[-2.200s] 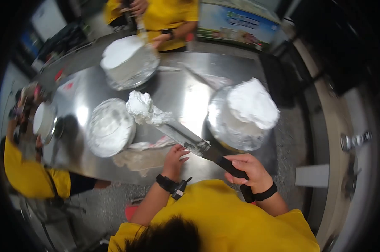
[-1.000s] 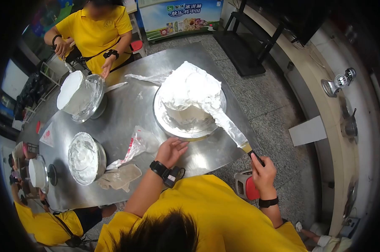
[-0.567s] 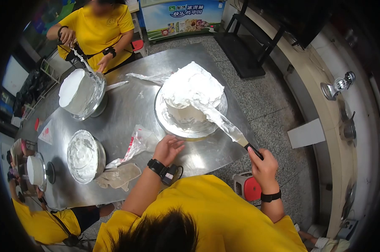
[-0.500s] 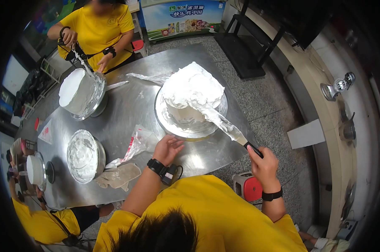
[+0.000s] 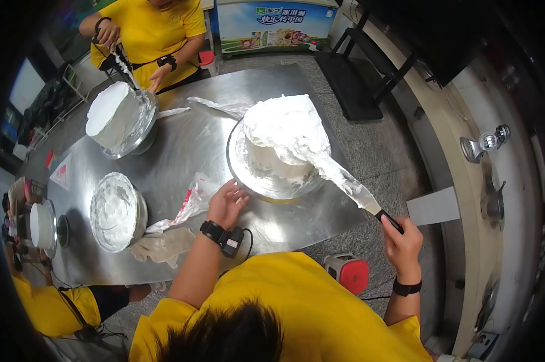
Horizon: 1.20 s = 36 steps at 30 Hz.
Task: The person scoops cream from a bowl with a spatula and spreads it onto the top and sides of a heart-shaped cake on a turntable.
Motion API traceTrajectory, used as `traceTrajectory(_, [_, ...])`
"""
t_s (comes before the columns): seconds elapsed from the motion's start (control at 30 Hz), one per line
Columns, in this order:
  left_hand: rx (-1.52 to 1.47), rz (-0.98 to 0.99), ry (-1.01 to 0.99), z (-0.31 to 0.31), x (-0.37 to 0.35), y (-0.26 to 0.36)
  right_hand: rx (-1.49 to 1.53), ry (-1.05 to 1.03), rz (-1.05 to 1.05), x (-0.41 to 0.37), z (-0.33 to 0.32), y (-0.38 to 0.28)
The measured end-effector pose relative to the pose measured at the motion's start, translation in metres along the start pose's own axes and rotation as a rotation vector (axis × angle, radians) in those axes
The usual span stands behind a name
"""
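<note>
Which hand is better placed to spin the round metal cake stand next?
Probably the left hand: it sits at the rim of the round metal cake stand; the right hand grips the black-handled spatula, blade on the white cream-covered cake.

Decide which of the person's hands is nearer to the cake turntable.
Left. The left hand lies at the near rim of the cake turntable. The right hand is farther off, beyond the edge of the table, gripping the spatula handle.
</note>
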<state>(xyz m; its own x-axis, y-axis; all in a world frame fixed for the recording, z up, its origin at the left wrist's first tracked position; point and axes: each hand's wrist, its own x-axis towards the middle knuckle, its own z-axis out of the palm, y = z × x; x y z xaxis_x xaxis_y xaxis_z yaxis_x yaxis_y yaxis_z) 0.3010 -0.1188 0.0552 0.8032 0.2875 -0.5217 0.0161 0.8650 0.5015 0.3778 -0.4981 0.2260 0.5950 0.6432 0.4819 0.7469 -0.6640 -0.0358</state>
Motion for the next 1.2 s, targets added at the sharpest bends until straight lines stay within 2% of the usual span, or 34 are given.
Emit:
traceTrajectory(0.27, [-0.019,-0.072,-0.114,-0.005,-0.002,-0.012,0.031,-0.037,-0.015,0.025,0.021,-0.036])
traceTrajectory(0.37, [-0.038,-0.071,-0.056,-0.004,-0.002,-0.010,0.038,-0.055,-0.021,0.024,0.017,-0.033])
traceTrajectory(0.43, [-0.037,-0.068,-0.116,-0.005,-0.002,-0.007,0.049,-0.073,-0.024,0.018,0.011,-0.028])
traceTrajectory(0.53, [-0.054,-0.055,-0.103,-0.006,-0.001,-0.006,0.062,-0.076,-0.014,0.011,-0.001,-0.018])
traceTrajectory(0.63, [-0.057,-0.055,-0.105,-0.007,-0.001,-0.004,0.261,-0.087,0.184,0.004,-0.013,-0.012])
traceTrajectory(0.77, [-0.044,-0.057,-0.057,-0.003,-0.005,-0.003,0.316,-0.047,0.223,0.009,-0.019,-0.017])
traceTrajectory(0.93, [-0.065,-0.056,-0.039,0.000,-0.007,-0.005,0.061,-0.068,-0.049,0.044,0.000,-0.053])
traceTrajectory(1.2, [-0.057,-0.033,-0.091,-0.009,0.000,-0.003,0.006,-0.126,-0.038,0.029,-0.007,-0.050])
